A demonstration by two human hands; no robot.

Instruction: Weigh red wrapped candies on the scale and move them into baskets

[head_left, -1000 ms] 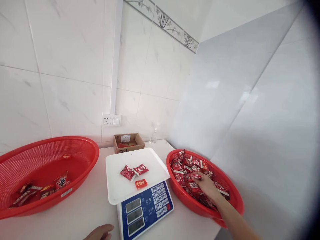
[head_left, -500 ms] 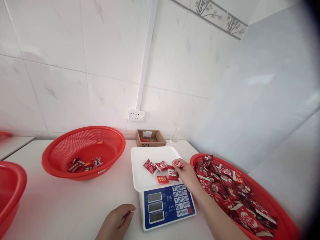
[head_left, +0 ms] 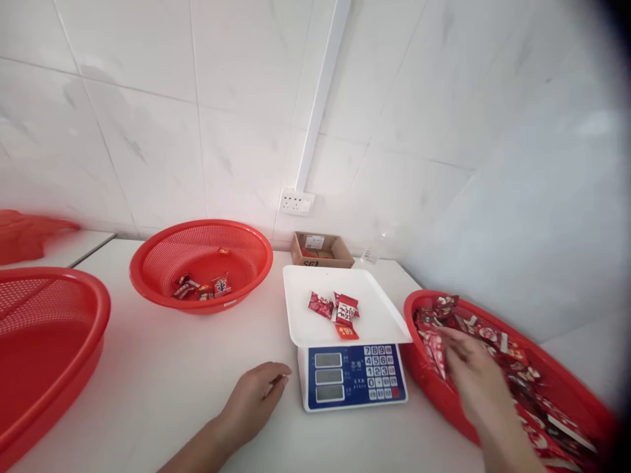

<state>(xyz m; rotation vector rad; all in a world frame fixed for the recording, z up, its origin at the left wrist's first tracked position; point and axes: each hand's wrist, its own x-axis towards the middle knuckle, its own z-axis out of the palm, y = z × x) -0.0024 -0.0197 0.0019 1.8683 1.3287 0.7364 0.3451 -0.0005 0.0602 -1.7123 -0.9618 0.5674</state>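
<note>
My right hand (head_left: 468, 361), smeared by motion, is over the left end of the red basket (head_left: 517, 328) at the right. Its fingers are closed on a red candy packet (head_left: 436, 351); more red packets lie below and around it. On the white table my left hand (head_left: 256, 397) rests just left of the scale (head_left: 355, 378), thumb and fingertips together and nothing visible in them. Several small red packets (head_left: 320, 305) lie bunched on the scale's white tray (head_left: 305, 328), some overlapping. The scale's displays look blank.
Behind the tray stand a small cardboard box (head_left: 340, 248) and a clear plastic item (head_left: 374, 248). Left of the scale is a red mesh basket (head_left: 160, 253) with several packets inside. Another red basket (head_left: 96, 315) stands nearer at the left edge. A tiled wall closes the back.
My right hand has moved from the scale tray to the right-hand basket. The packets on the tray now sit closer together. My left hand stays beside the scale; the whole view has shifted.
</note>
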